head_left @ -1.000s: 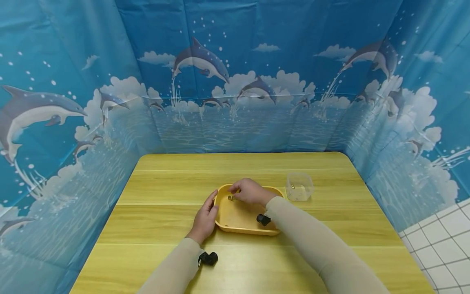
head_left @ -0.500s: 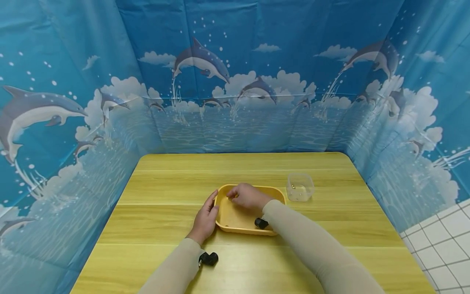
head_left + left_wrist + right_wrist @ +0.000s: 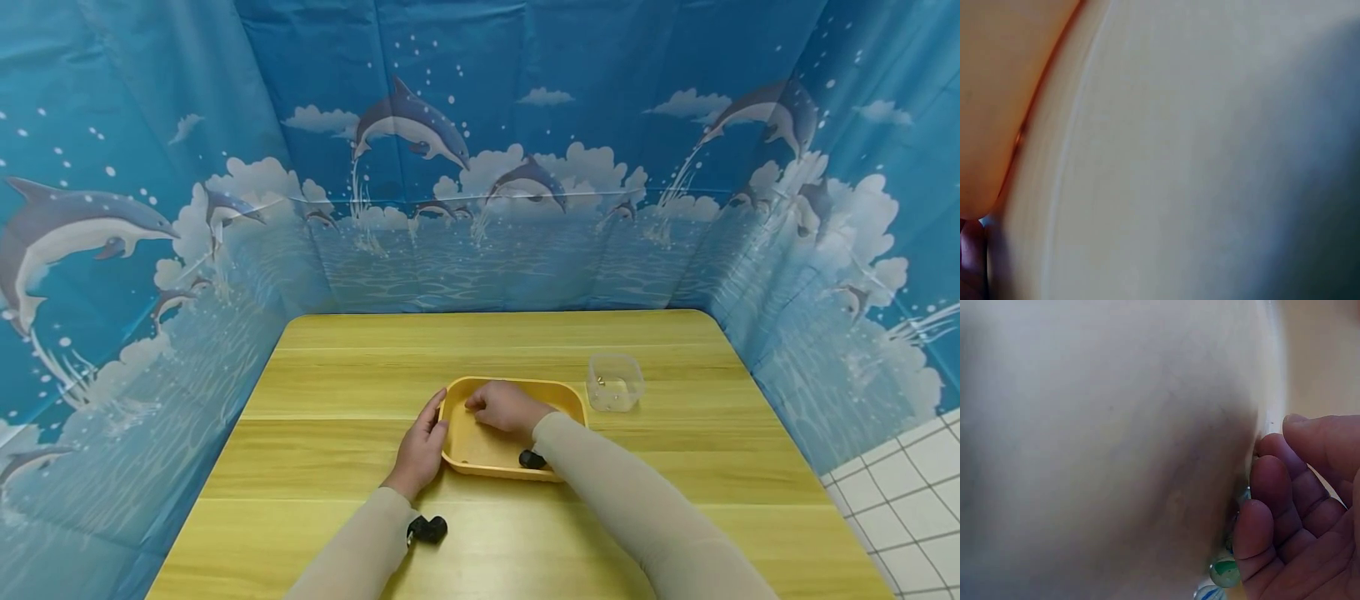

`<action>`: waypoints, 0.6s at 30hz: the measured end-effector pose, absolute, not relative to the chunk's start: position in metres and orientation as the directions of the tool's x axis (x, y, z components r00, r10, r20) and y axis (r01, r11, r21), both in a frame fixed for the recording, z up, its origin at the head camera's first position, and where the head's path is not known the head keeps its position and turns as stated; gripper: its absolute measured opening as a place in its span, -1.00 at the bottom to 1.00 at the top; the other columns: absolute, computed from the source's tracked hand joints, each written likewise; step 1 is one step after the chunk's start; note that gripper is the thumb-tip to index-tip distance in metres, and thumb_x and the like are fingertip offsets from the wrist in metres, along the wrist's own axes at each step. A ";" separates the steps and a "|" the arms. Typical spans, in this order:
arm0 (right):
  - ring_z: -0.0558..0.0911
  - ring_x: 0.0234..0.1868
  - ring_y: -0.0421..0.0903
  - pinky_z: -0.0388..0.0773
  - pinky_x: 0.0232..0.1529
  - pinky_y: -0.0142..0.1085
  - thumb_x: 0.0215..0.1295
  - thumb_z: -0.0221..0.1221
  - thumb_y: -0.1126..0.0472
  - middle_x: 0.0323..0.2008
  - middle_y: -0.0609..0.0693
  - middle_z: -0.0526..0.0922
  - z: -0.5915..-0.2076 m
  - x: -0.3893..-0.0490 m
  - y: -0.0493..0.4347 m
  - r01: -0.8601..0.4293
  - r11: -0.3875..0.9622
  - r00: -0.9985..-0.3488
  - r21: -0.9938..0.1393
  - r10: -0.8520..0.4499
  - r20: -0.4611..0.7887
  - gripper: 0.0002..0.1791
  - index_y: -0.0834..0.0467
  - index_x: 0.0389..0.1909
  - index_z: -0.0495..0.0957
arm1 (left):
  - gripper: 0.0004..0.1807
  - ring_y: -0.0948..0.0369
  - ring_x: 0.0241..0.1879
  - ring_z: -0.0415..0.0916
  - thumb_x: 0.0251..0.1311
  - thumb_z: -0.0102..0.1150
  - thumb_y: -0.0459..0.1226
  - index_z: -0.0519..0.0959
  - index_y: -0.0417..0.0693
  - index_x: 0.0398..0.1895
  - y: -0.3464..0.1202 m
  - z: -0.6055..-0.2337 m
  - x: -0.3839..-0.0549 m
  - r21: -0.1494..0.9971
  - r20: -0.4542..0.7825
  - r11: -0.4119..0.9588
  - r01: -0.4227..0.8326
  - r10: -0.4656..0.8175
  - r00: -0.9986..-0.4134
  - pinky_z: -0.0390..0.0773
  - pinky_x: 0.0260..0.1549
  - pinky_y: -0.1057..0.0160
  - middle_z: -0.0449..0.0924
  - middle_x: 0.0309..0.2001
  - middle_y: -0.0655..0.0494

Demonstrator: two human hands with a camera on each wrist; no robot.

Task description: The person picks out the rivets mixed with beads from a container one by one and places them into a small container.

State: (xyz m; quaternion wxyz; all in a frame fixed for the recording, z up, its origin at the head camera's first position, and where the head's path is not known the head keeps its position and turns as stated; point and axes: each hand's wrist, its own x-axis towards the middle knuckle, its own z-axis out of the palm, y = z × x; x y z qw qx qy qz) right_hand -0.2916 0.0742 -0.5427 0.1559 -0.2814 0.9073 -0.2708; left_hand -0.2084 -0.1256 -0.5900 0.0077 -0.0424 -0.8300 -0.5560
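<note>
A yellow tray (image 3: 480, 443) lies on the table. My left hand (image 3: 418, 454) rests against its left side, fingers extended along the outer wall and thumb at the rim. My right hand (image 3: 508, 406) is inside the tray near the far left corner, palm down. In the right wrist view, its fingers (image 3: 1270, 478) are bent and the thumb is close to the index fingertip. A marble with a green swirl (image 3: 1225, 573) and a marble with a blue stripe (image 3: 1210, 593) show beside the fingers, others partly behind them. Whether a marble is between the fingertips is hidden.
A clear square plastic container (image 3: 615, 393) with several small items inside stands right of the tray. A small object (image 3: 464, 462) lies by the tray's near left corner. Blue dolphin curtains (image 3: 480, 250) border the wooden table (image 3: 337, 450) at the back and sides.
My right hand has moved slightly down and toward me inside the tray, covering the marbles that showed by its fingertips. The left hand stays at the tray's side.
</note>
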 end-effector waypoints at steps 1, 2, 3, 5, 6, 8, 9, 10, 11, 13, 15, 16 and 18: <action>0.69 -0.02 -0.20 0.67 0.13 -0.18 0.48 0.25 0.28 0.07 -0.03 0.80 -0.543 -0.291 0.074 -0.436 0.696 -0.790 -0.570 -0.599 -0.127 -0.68 0.14 0.18 0.74 | -0.41 -0.06 0.59 0.22 0.65 -0.15 -0.18 0.21 0.41 0.66 -0.126 -0.590 -0.209 0.922 0.061 0.379 0.080 0.061 -0.996 0.29 0.53 -0.15 0.23 0.63 0.01; 0.70 0.01 -0.18 0.67 0.14 -0.17 0.48 0.25 0.28 0.07 -0.02 0.80 -0.543 -0.292 0.074 -0.449 0.698 -0.788 -0.559 -0.604 -0.121 -0.69 0.14 0.17 0.74 | -0.41 -0.06 0.60 0.22 0.65 -0.15 -0.18 0.21 0.41 0.66 -0.125 -0.590 -0.209 0.923 0.061 0.377 0.079 0.061 -0.996 0.29 0.53 -0.15 0.23 0.63 0.01; 0.71 0.04 -0.17 0.67 0.16 -0.16 0.47 0.25 0.28 0.07 -0.02 0.81 -0.543 -0.292 0.073 -0.459 0.700 -0.786 -0.547 -0.607 -0.116 -0.69 0.15 0.16 0.75 | -0.41 -0.06 0.60 0.21 0.65 -0.15 -0.18 0.21 0.40 0.66 -0.125 -0.590 -0.209 0.923 0.061 0.377 0.079 0.061 -0.996 0.29 0.53 -0.15 0.23 0.64 0.01; 0.73 0.07 -0.13 0.68 0.18 -0.15 0.47 0.25 0.28 0.06 -0.02 0.81 -0.543 -0.292 0.072 -0.478 0.707 -0.785 -0.522 -0.610 -0.108 -0.70 0.16 0.15 0.75 | -0.41 -0.05 0.60 0.21 0.65 -0.14 -0.18 0.21 0.41 0.66 -0.125 -0.590 -0.208 0.924 0.059 0.374 0.077 0.059 -0.997 0.29 0.53 -0.14 0.23 0.64 0.02; 0.73 0.09 -0.11 0.67 0.19 -0.14 0.47 0.26 0.28 0.05 -0.01 0.81 -0.543 -0.292 0.072 -0.484 0.710 -0.785 -0.512 -0.611 -0.104 -0.71 0.16 0.14 0.75 | -0.41 -0.05 0.60 0.21 0.65 -0.14 -0.18 0.21 0.41 0.66 -0.125 -0.589 -0.208 0.925 0.058 0.373 0.075 0.058 -0.997 0.28 0.54 -0.13 0.22 0.64 0.03; 0.74 0.09 -0.08 0.67 0.20 -0.13 0.46 0.26 0.29 0.04 0.00 0.82 -0.542 -0.291 0.071 -0.493 0.713 -0.786 -0.499 -0.611 -0.095 -0.71 0.18 0.12 0.76 | -0.41 -0.04 0.60 0.21 0.65 -0.14 -0.18 0.20 0.42 0.66 -0.125 -0.588 -0.208 0.925 0.055 0.374 0.072 0.056 -0.997 0.28 0.54 -0.12 0.22 0.64 0.04; 0.74 0.09 -0.07 0.67 0.20 -0.12 0.45 0.26 0.29 0.03 0.00 0.82 -0.541 -0.291 0.070 -0.494 0.714 -0.788 -0.497 -0.609 -0.093 -0.72 0.18 0.11 0.76 | -0.41 -0.04 0.60 0.21 0.65 -0.14 -0.18 0.20 0.42 0.66 -0.125 -0.587 -0.207 0.924 0.054 0.375 0.071 0.055 -0.997 0.28 0.54 -0.12 0.22 0.64 0.04; 0.74 0.09 -0.07 0.67 0.20 -0.11 0.45 0.26 0.30 0.03 0.01 0.82 -0.541 -0.290 0.070 -0.493 0.714 -0.789 -0.498 -0.608 -0.090 -0.72 0.19 0.10 0.76 | -0.41 -0.04 0.59 0.22 0.65 -0.14 -0.18 0.20 0.42 0.66 -0.125 -0.587 -0.207 0.924 0.053 0.376 0.070 0.054 -0.997 0.29 0.54 -0.11 0.22 0.64 0.04; 0.74 0.09 -0.06 0.67 0.20 -0.10 0.44 0.26 0.30 0.02 0.02 0.82 -0.541 -0.290 0.070 -0.492 0.713 -0.790 -0.500 -0.607 -0.088 -0.72 0.20 0.10 0.76 | -0.41 -0.03 0.59 0.22 0.65 -0.14 -0.18 0.20 0.42 0.66 -0.125 -0.587 -0.207 0.924 0.052 0.377 0.069 0.053 -0.997 0.29 0.54 -0.11 0.22 0.64 0.04; 0.74 0.08 -0.05 0.67 0.20 -0.09 0.44 0.26 0.31 0.02 0.04 0.82 -0.540 -0.289 0.069 -0.491 0.711 -0.791 -0.503 -0.606 -0.083 -0.73 0.21 0.09 0.76 | -0.41 -0.03 0.59 0.24 0.65 -0.14 -0.18 0.20 0.42 0.66 -0.125 -0.586 -0.207 0.923 0.054 0.379 0.070 0.053 -0.997 0.30 0.53 -0.11 0.23 0.63 0.04; 0.74 0.08 -0.05 0.67 0.20 -0.09 0.44 0.26 0.32 0.02 0.05 0.81 -0.541 -0.289 0.069 -0.494 0.710 -0.792 -0.502 -0.606 -0.079 -0.73 0.22 0.09 0.76 | -0.41 -0.03 0.58 0.25 0.65 -0.14 -0.18 0.20 0.42 0.66 -0.125 -0.587 -0.207 0.922 0.055 0.380 0.071 0.053 -0.997 0.31 0.53 -0.11 0.24 0.63 0.04; 0.74 0.08 -0.04 0.67 0.21 -0.09 0.44 0.26 0.32 0.03 0.05 0.81 -0.541 -0.289 0.069 -0.495 0.711 -0.791 -0.499 -0.606 -0.080 -0.73 0.22 0.09 0.76 | -0.41 -0.04 0.58 0.25 0.65 -0.14 -0.18 0.20 0.42 0.66 -0.125 -0.587 -0.207 0.922 0.057 0.381 0.072 0.053 -0.997 0.31 0.53 -0.12 0.25 0.63 0.04; 0.73 0.08 -0.04 0.66 0.21 -0.08 0.43 0.25 0.33 0.03 0.07 0.81 -0.542 -0.289 0.068 -0.503 0.714 -0.789 -0.487 -0.609 -0.079 -0.72 0.23 0.09 0.76 | -0.41 -0.04 0.57 0.26 0.65 -0.14 -0.18 0.20 0.42 0.65 -0.125 -0.587 -0.207 0.920 0.059 0.385 0.075 0.053 -0.997 0.31 0.53 -0.12 0.26 0.62 0.03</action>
